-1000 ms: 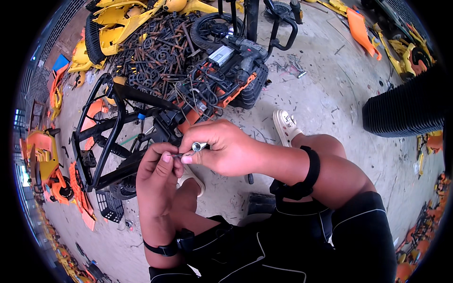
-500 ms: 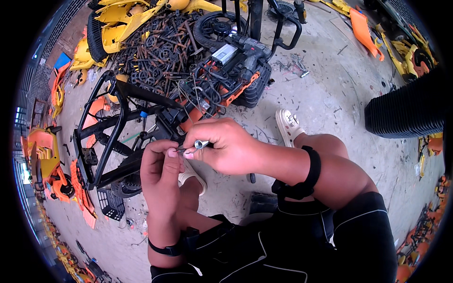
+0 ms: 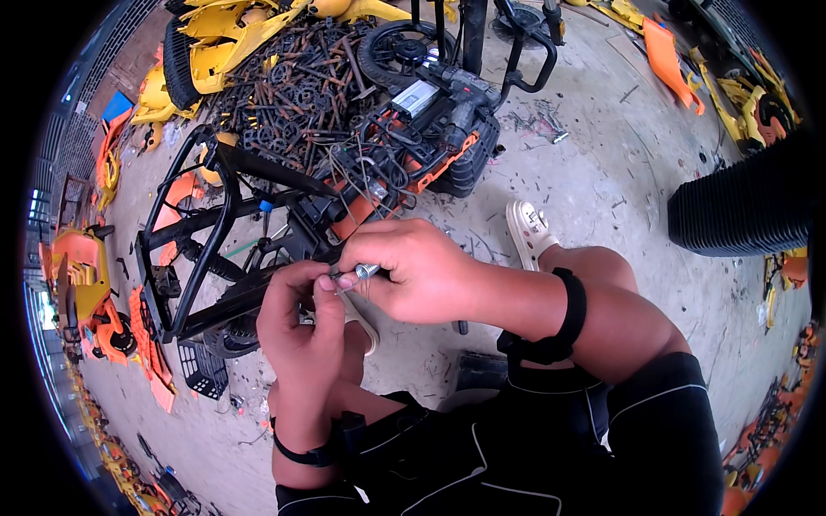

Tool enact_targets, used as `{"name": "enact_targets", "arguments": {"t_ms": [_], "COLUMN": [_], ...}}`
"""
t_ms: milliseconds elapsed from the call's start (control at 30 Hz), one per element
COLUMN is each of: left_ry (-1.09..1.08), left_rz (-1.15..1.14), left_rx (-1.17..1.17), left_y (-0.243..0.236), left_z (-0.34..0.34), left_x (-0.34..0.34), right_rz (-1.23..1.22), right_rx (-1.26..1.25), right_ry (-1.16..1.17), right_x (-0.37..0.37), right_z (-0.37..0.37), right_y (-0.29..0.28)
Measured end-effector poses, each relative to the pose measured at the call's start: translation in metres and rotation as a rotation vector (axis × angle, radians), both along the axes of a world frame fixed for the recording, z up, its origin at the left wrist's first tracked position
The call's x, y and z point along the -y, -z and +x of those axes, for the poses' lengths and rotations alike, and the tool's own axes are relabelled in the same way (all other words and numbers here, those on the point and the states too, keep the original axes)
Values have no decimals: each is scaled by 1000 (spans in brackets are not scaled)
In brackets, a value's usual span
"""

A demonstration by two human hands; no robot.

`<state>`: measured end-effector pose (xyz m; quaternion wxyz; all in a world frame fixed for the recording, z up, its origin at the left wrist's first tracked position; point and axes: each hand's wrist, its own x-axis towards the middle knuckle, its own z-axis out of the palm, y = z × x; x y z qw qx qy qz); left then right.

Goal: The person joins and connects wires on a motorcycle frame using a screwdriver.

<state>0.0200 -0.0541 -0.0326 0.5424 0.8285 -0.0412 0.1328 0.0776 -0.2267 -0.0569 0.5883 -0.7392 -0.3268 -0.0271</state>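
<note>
Before me my two hands meet fingertip to fingertip. My left hand (image 3: 303, 331) is closed, its thumb and index finger pinching a small dark piece too tiny to name. The thumb and index tip of my right hand (image 3: 413, 268) press at the same spot. Curled within that right hand is a silver socket bit (image 3: 366, 271), its round end showing beside the thumb; the rest is hidden by fingers. Just beyond the hands lies a black tubular vehicle frame (image 3: 225, 206) with an orange part and loose cables. A cordless drill (image 3: 465, 103) rests on the frame's far end.
A heap of rusty bolts and metal parts (image 3: 297, 103) lies behind the frame, near yellow plastic panels (image 3: 219, 52). A silver box (image 3: 414, 99) sits beside the drill. To the right stands a black ribbed column (image 3: 736, 206); small metal scraps litter the concrete floor (image 3: 594, 172).
Both hands stay pinched together with only a slight shift. The socket bit has turned a little in my right hand, and the whole view has moved slightly.
</note>
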Motion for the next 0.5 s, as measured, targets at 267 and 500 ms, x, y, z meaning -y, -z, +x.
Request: {"name": "enact_targets", "arguments": {"t_ms": [267, 500], "left_ry": [-11, 21], "left_rz": [66, -17], "left_rx": [-35, -111], "left_y": [2, 0], "left_z": [1, 2], "left_x": [-3, -2], "right_rz": [-103, -102], "right_rx": [3, 54], "right_ry": [28, 36], "right_x": [3, 4], "right_z": [-2, -2], "right_y": [-2, 0]}}
